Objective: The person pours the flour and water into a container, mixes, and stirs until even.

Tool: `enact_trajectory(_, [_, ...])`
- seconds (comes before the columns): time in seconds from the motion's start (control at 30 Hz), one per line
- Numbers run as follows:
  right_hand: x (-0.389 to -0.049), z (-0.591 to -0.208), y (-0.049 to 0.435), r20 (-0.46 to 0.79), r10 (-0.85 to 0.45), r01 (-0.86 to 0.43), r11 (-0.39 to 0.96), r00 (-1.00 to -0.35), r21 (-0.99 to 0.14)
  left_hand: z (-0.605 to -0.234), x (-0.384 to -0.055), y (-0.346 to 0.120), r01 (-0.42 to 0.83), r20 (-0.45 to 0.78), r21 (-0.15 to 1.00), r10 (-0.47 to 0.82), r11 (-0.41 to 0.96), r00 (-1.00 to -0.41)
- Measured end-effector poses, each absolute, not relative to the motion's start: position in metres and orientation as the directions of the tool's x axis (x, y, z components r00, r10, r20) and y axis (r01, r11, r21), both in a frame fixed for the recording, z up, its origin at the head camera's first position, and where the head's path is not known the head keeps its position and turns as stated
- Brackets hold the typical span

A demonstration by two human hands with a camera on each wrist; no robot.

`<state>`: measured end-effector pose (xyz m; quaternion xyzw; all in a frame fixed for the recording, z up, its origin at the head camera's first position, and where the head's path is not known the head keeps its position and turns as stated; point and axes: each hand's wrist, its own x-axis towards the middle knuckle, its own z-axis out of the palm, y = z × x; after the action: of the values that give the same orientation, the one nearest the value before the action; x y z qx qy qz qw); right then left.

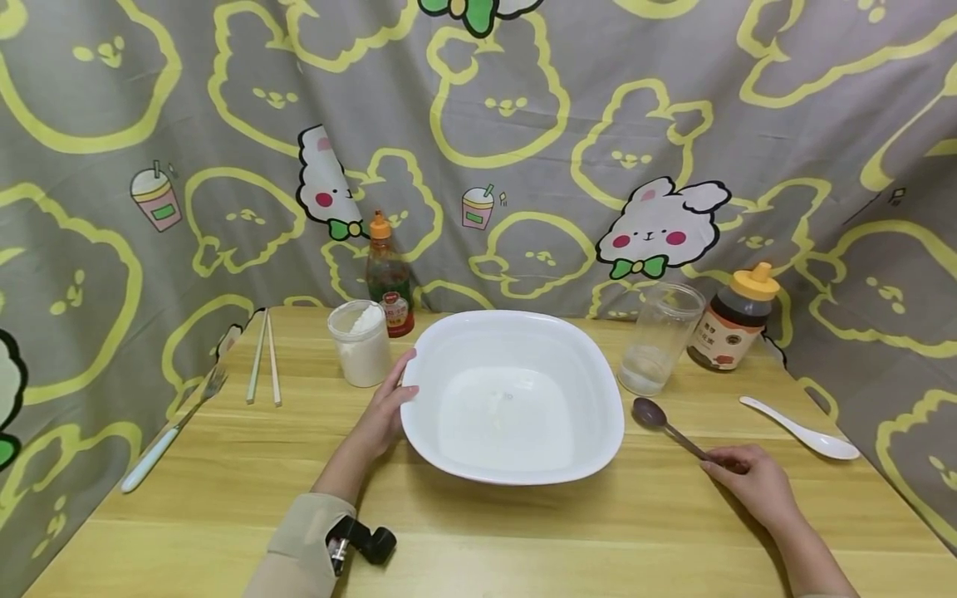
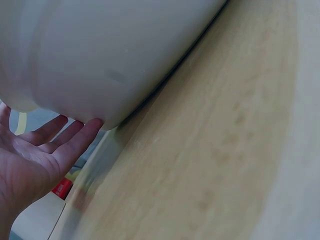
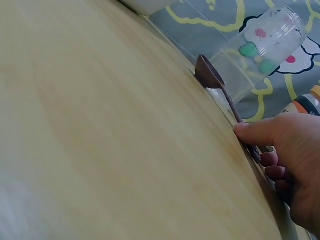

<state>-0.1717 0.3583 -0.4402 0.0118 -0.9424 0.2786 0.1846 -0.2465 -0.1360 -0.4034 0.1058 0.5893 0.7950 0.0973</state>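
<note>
Though unclenched, hands on bowl, spoon.

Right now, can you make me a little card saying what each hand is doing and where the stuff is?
Left hand: touching the side of a big white rounded-square bowl
Right hand: pinching the handle of a dark brown, round-headed spoon
Left of bowl: pale-blue-handled metal fork, two thin pale chopsticks, clear round jar of white powder
Behind jar: tall red bottle with orange cap
Right of bowl: clear cylindrical cup, dark-filled bottle with yellow cap, glossy white spoon
Under everything: yellowish wood-grain table
</note>
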Motion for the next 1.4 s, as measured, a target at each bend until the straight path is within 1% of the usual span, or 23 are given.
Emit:
enact_trajectory(0.37, [-0.174,-0.439,0.354,0.440,0.078,-0.155,0.869,-0.895,-0.469,-0.404,-0.247,-0.137,-0.011,0.073,0.958,0.282,-0.285,-0.957])
enact_trajectory(0.5, [-0.174,-0.439,0.355,0.447,0.084,-0.154,0.869,-0.891,-0.470,-0.404,-0.248,-0.137,-0.011,0.075,0.957,0.285,-0.289,-0.955])
enact_trajectory(0.67, [-0.174,-0.438,0.355,0.408,0.127,-0.123,0.838,-0.904,-0.532,-0.403,-0.248,-0.137,-0.020,0.068,0.957,0.289,-0.289,-0.955])
enact_trajectory(0.83, [-0.175,-0.436,0.356,0.333,0.162,-0.082,0.786,-0.929,-0.612,-0.403,-0.248,-0.138,-0.023,0.063,0.958,0.288,-0.286,-0.955])
enact_trajectory(0.93, [-0.174,-0.435,0.357,0.255,0.170,-0.073,0.683,-0.952,-0.727,-0.403,-0.248,-0.138,-0.024,0.063,0.958,0.291,-0.284,-0.955])
enact_trajectory(1.03, [-0.172,-0.432,0.358,0.173,0.184,-0.054,0.519,-0.968,-0.853,-0.403,-0.248,-0.138,-0.025,0.062,0.958,0.293,-0.285,-0.954])
enact_trajectory(1.13, [-0.171,-0.430,0.360,0.118,0.191,-0.042,0.363,-0.974,-0.931,-0.404,-0.249,-0.138,-0.028,0.061,0.956,0.293,-0.290,-0.954])
enact_trajectory(1.27, [-0.171,-0.429,0.362,0.074,0.173,-0.036,0.215,-0.982,-0.976,-0.404,-0.250,-0.138,-0.034,0.057,0.955,0.294,-0.296,-0.954])
enact_trajectory(1.33, [-0.171,-0.429,0.362,0.065,0.165,-0.036,0.172,-0.984,-0.984,-0.404,-0.250,-0.139,-0.034,0.055,0.956,0.293,-0.291,-0.954])
enact_trajectory(1.4, [-0.173,-0.429,0.362,0.070,0.160,-0.045,0.156,-0.985,-0.987,-0.404,-0.249,-0.139,-0.036,0.052,0.956,0.291,-0.291,-0.955])
